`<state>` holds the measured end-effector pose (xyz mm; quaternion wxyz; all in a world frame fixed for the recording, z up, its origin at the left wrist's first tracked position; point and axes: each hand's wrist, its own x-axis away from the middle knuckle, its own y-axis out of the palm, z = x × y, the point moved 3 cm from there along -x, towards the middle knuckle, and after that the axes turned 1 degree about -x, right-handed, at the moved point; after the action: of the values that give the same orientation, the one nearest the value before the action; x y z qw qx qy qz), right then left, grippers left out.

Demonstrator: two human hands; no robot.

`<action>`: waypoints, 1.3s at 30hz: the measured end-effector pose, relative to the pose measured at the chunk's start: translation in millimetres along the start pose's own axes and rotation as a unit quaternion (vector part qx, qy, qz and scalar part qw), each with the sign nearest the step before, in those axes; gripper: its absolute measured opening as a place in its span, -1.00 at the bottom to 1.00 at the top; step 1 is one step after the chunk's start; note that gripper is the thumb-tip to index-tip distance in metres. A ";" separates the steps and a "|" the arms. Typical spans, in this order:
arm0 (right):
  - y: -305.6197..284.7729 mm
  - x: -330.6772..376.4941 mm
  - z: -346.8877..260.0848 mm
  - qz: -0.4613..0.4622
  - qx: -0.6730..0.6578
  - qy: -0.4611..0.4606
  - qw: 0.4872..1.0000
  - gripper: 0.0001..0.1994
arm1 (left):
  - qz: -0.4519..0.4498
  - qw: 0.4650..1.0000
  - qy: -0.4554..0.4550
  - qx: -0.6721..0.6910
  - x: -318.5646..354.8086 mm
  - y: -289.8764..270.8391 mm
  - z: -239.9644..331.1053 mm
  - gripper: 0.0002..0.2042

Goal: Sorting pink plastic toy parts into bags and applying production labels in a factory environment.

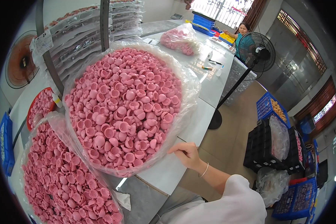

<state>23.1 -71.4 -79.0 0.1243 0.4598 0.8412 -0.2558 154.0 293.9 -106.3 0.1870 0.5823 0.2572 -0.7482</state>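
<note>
At the far left a blue crate [5, 143] is cut by the dark rim of the view, and a red tray [40, 106] of pink pieces is half hidden behind the bags. A clear bag of pink caps [63, 179] sits at the lower left, its bottom running out of the picture. Beside it, the large clear bag [125, 108] heaped with the same pink cup-shaped pieces rests on the white desk [209, 89], its plastic bulging over the near edge. Behind it, stacked clear trays [82, 33] rise on a rack, their contents too blurred to tell.

The left hand is nowhere in view. The right hand [186, 154] rests at the desk edge, just beside the lower right of the large bag, its fingers [174, 150] curled together toward the plastic; whether they pinch it cannot be made out.

Further right stand a black floor fan [255, 50], a person partly hidden behind it, and black and blue crates [267, 145] on the floor.
</note>
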 end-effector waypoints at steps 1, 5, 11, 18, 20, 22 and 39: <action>0.0 -0.1 0.1 0.002 0.000 -0.002 1.000 -0.77 | 0.025 1.000 0.000 0.016 0.5 0.3 0.0 -0.84; -1.1 0.0 0.7 0.003 0.005 -0.012 1.000 -0.77 | -0.030 0.999 -0.035 -0.027 25.0 -14.9 -16.2 -0.83; -0.1 0.4 0.2 0.000 0.019 -0.024 1.000 -0.77 | -0.070 0.995 -0.003 -0.065 9.1 -9.8 -6.0 -0.86; -0.4 0.9 -1.4 -0.003 0.019 -0.019 1.000 -0.77 | -0.001 0.998 0.025 -0.050 -7.7 3.6 2.4 -0.79; -1.0 1.5 -0.1 -0.028 0.024 0.007 0.999 -0.80 | 0.027 0.997 0.051 -0.044 -14.0 7.1 6.7 -0.74; -1.2 1.2 0.3 -0.027 0.026 0.000 0.999 -0.80 | 0.026 0.994 0.059 -0.088 -17.1 9.2 9.7 -0.67; -0.1 6.2 -1.8 -0.001 0.031 -0.042 0.999 -0.77 | -0.099 0.992 0.006 -0.076 4.0 -12.8 -2.0 -0.83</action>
<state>19.6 -66.1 -80.3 0.1452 0.4512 0.8274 -0.3013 147.2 305.4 -108.4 0.1541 0.5424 0.3711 -0.7378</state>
